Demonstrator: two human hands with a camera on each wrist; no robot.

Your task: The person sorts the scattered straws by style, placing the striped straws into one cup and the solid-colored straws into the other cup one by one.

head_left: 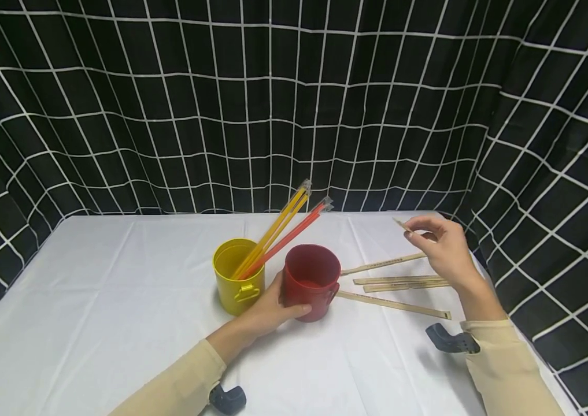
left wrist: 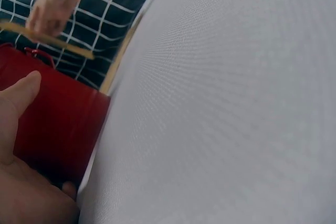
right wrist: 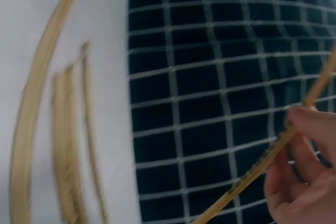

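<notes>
My left hand (head_left: pixel 265 312) grips a small red pail (head_left: pixel 317 300), its thumb across the near side and the other fingers out of sight behind. In the head view the inside of the pail shows bare red. My right hand (head_left: pixel 444 248) is raised over the table at the right, pinching a thin tan stick (right wrist: pixel 252 174) with dark print between thumb and fingers. That stick looks foreshortened from the head. Left of the red pail stands a yellow pail (head_left: pixel 227 294), with several yellow straws (head_left: pixel 278 222) and orange straws (head_left: pixel 291 236) in clear wrappers leaning out to the right.
More tan sticks (head_left: pixel 392 302) with print lie on the white tablecloth (head_left: pixel 117 323), right of the red pail and under my right forearm. A black curtain (head_left: pixel 252 104) with a white grid hangs behind the table and along its right side.
</notes>
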